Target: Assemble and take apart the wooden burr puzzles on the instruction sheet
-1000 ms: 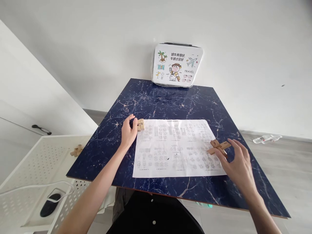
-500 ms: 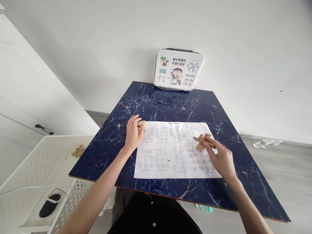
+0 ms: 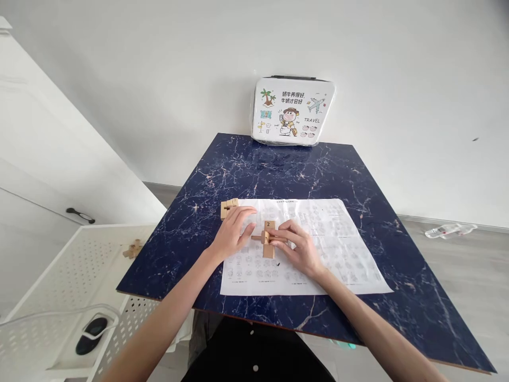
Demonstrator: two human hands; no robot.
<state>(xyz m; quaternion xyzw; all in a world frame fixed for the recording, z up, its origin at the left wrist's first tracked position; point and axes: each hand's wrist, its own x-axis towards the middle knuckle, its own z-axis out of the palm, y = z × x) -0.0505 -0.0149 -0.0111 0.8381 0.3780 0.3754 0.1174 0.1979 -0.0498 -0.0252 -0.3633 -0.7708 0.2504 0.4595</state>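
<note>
Taking hours from the wooden cross [image 3: 266, 238], with 12 toward the wall [image 3: 178, 74], a black handle [image 3: 80, 215] sits far out near 9 on a white front. Below it, toward 8, a black mouse [image 3: 88, 346] lies on a white perforated stand [image 3: 95, 273], with a pale cable [image 3: 101, 306] looping over it. A small wooden piece [image 3: 133, 249] also rests on that stand, out at 9, near the edge of the dark blue marbled tabletop [image 3: 302, 175].

On the tabletop, a wooden block cluster [image 3: 228, 208] stands at 10, at the corner of the printed sheet [image 3: 338, 254] and partly hidden by the left hand [image 3: 234, 231]. That hand is at 9, its grip released, fingers loosely spread and thumb just beside the cross; whether it touches the cluster cannot be told.

The cross is over the left half of the sheet, a "2" showing on its 12 o'clock arm; whether it rests on the paper is unclear. A white illustrated case [image 3: 293, 111] leans near the wall just past 12. The right hand [image 3: 300, 246], at 3, has its grip pinching the cross's 3 o'clock arm between thumb and fingers. Far out at 3, a clear bottle [image 3: 447, 231] lies on the floor [image 3: 469, 265].
</note>
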